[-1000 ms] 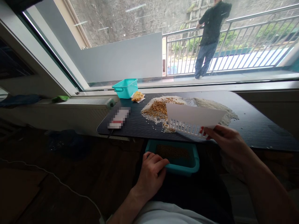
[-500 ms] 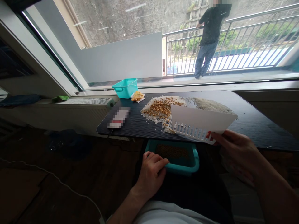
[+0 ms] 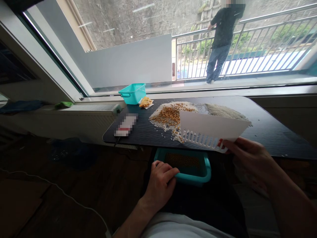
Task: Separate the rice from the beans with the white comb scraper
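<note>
My left hand (image 3: 162,177) grips the near rim of a teal plastic basin (image 3: 206,177), which has yellow-brown beans (image 3: 182,160) at its bottom. In my right hand (image 3: 245,147) is a white slotted scoop (image 3: 213,124), pinched at its near right corner and held tilted over the table edge. Its slotted side faces me, and its left end is close to a heap of white rice mixed with beans (image 3: 170,114). Behind the scoop's upper edge lies a second pile of plain rice (image 3: 224,111), partly hidden.
On the dark table (image 3: 272,138), a pixelated flat object (image 3: 126,125) lies at left. A second teal basin (image 3: 133,93) stands at the back left beside a yellowish crumpled item (image 3: 146,102). Beyond the window, a person (image 3: 224,36) leans on a railing. A white cable (image 3: 66,195) crosses the floor.
The white scoop and my right hand have shifted very slightly left. My left hand and the basin have stayed where they were.
</note>
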{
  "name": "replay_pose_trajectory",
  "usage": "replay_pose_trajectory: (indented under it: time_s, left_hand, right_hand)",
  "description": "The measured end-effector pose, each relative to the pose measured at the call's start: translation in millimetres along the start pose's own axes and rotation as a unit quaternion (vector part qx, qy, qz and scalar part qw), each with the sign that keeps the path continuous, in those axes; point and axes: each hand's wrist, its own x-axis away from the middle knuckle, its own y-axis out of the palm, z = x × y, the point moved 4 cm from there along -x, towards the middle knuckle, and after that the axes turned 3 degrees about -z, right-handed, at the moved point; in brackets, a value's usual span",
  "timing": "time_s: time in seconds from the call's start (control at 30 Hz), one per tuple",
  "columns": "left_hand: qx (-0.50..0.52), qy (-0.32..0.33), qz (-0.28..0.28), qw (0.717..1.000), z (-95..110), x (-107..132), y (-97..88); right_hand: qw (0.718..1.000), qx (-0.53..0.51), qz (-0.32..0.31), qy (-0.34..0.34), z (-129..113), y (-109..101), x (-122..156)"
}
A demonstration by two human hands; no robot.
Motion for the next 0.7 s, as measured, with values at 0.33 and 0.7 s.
replay_pose_trajectory:
  time_s: [0.33, 0.7]
  left_hand:
    - [0.0, -0.006, -0.003, 1.0, 2, -1, -1.3]
    - [0.0, 0.001, -0.005, 1.0, 3, 1, -0.2]
  right_hand:
    - [0.999, -0.001, -0.034, -0.007, 1, 6, -5]
    - [0.999, -0.018, -0.028, -0.015, -9, 12, -9]
